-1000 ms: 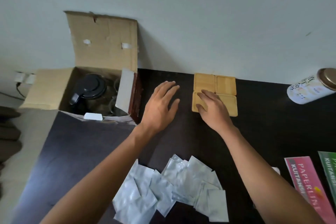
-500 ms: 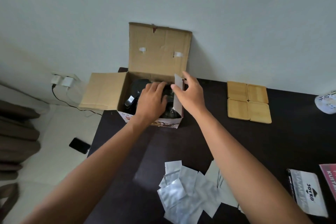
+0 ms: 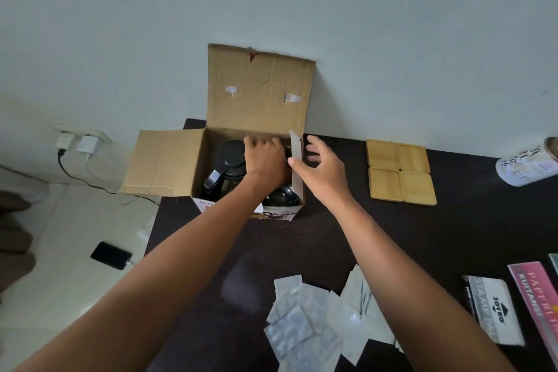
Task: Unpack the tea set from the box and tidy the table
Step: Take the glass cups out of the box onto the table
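Note:
An open cardboard box stands at the table's back left corner, its lid flap upright against the wall. Inside sits a teapot with a black lid and, at the near right, a dark glass piece. My left hand reaches down into the box beside the teapot; its fingertips are hidden, so any grip is unclear. My right hand is at the box's right side flap, thumb on the inner face and fingers spread outside it. Several wooden coasters lie in a square to the right.
Several silver foil packets are scattered near the front edge. A white tin lies at the far right, a stamp pad box and a pink paper pack at the front right. A phone charges on the floor left.
Both hands left the coasters and went left to the box. My left hand has sunk deeper into it, and my right hand has taken the right flap.

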